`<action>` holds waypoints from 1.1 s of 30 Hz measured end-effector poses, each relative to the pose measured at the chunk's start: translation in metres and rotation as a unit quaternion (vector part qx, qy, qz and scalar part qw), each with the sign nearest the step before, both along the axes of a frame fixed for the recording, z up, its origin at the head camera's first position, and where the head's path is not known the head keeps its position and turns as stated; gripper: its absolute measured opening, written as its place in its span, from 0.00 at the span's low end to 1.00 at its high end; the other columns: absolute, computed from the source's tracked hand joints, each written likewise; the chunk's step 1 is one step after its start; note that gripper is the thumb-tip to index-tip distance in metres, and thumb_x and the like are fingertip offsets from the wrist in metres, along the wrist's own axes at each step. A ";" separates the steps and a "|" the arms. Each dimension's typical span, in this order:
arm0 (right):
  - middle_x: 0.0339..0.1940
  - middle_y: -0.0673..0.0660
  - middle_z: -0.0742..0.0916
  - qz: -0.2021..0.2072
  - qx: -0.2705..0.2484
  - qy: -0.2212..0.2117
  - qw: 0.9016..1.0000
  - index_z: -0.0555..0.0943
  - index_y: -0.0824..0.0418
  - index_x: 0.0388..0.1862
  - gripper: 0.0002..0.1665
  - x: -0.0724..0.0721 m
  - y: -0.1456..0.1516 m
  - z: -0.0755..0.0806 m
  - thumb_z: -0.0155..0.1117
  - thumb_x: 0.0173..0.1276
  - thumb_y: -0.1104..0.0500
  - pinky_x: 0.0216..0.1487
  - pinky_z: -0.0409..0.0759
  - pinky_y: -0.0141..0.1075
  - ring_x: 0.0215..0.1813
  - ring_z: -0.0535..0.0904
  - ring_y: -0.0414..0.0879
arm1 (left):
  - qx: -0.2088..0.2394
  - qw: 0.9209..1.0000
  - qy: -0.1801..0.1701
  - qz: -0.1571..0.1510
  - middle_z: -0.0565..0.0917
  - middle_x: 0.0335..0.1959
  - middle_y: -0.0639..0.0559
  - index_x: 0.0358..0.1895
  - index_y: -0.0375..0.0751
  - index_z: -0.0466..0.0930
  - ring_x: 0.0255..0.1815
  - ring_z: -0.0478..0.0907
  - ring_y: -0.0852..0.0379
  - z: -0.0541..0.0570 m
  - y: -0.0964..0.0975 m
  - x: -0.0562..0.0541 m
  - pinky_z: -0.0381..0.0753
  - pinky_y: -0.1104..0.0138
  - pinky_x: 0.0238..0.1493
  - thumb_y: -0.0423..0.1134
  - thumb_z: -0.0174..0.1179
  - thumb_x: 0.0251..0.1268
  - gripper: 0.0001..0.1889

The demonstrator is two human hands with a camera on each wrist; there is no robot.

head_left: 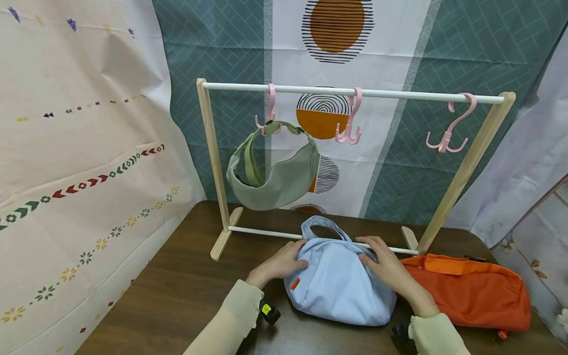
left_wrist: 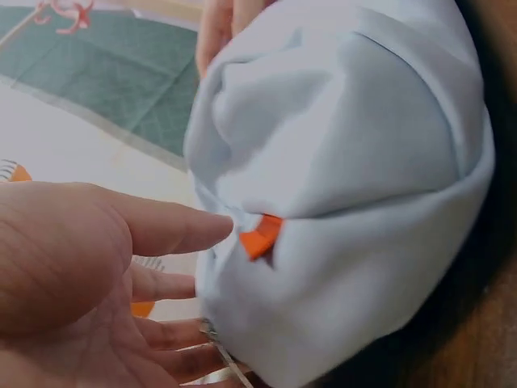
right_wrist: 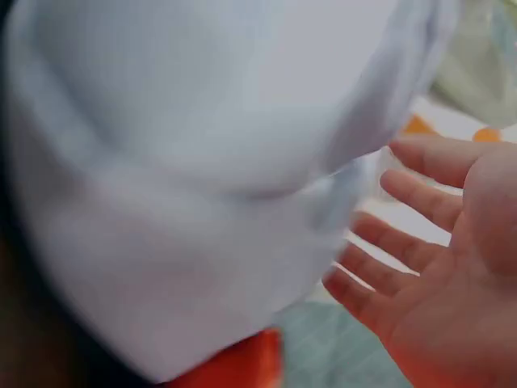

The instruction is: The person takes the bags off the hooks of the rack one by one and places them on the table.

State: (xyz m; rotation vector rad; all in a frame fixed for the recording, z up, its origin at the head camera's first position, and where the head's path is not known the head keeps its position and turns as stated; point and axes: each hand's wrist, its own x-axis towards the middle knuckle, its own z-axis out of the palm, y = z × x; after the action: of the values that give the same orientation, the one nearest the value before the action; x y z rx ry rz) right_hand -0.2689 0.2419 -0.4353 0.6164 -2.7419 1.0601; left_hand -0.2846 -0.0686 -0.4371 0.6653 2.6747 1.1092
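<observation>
A light blue cloth bag point(head_left: 341, 283) with a small orange tag point(left_wrist: 262, 236) sits on the brown table, its handle loop standing up at the back. My left hand point(head_left: 281, 261) lies along the bag's upper left side, fingers fairly straight and thumb tip close to the tag. On the opposite side my right hand point(head_left: 388, 264) has its fingers spread, fingertips right at the cloth in the right wrist view point(right_wrist: 436, 242). Neither hand has its fingers curled round the bag.
Behind the bag stands a rack with a white top bar point(head_left: 310, 89) and wooden legs. A green bag point(head_left: 279, 182) hangs from a pink hook point(head_left: 270, 106); two more pink hooks point(head_left: 350, 121) hang to its right. An orange bag point(head_left: 475, 296) lies at the right.
</observation>
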 end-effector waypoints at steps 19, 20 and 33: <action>0.83 0.69 0.59 0.135 0.064 -0.044 0.988 0.64 0.61 0.82 0.48 0.019 -0.021 0.007 0.74 0.69 0.49 0.71 0.60 0.71 0.80 0.55 0.72 | -0.029 0.999 -0.026 -0.025 0.70 0.70 0.36 0.79 0.33 0.63 0.70 0.70 0.43 0.001 -0.001 0.002 0.70 0.49 0.71 0.41 0.67 0.70 0.38; 0.84 0.69 0.58 0.136 0.065 -0.048 0.987 0.63 0.60 0.82 0.48 0.019 -0.020 0.006 0.74 0.69 0.49 0.71 0.60 0.71 0.81 0.54 0.72 | -0.030 0.999 -0.025 -0.025 0.71 0.70 0.36 0.79 0.34 0.63 0.70 0.70 0.43 0.000 0.000 0.002 0.70 0.50 0.71 0.41 0.67 0.71 0.38; 0.84 0.69 0.57 0.162 0.057 -0.051 0.984 0.64 0.64 0.81 0.47 0.012 -0.017 -0.010 0.73 0.70 0.50 0.72 0.54 0.73 0.81 0.51 0.72 | -0.033 0.999 -0.013 -0.028 0.71 0.69 0.35 0.77 0.31 0.65 0.69 0.70 0.43 -0.007 -0.001 0.001 0.71 0.50 0.70 0.41 0.68 0.70 0.37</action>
State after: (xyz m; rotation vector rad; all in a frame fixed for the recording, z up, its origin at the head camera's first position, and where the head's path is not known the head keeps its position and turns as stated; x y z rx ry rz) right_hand -0.2569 0.2245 -0.4453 1.0856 -2.8722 1.0228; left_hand -0.2839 -0.0697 -0.4441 0.7061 2.6411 1.0033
